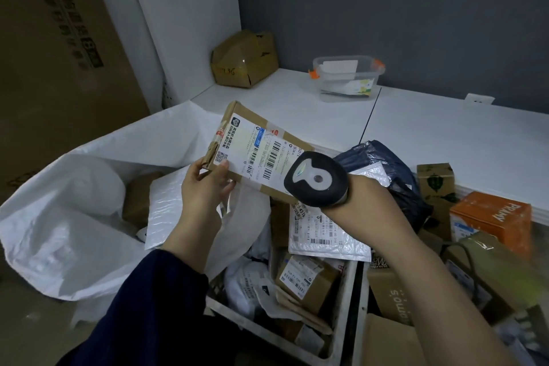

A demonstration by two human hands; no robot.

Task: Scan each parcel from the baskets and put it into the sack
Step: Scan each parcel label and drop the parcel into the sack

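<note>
Reading left to right: sack (53,211) slumped at far left, mouth spread wide to catch drops, already holding a brown box (139,196) and a white mailer (166,211). Left hand (205,187) pinching parcel (261,151) by its lower corner, thumb on label (246,140), fingers curled behind, face tilted up toward the reader. Parcel in the air over sack edge and basket, not yet in sack. Scanner (316,178) just beside label, head aimed at barcodes (267,157). Right hand (368,202) clenched round scanner handle, fingers mostly hidden under the head. Below, white basket (346,306) crammed with small cartons (306,279), poly bags (243,282), a bubble mailer (323,235) on top. Further right, dark bag (386,163) and orange box (490,217) heaped with other parcels, likely a second basket, rim not clear. Step judged: scan in progress, drop into sack next.
</note>
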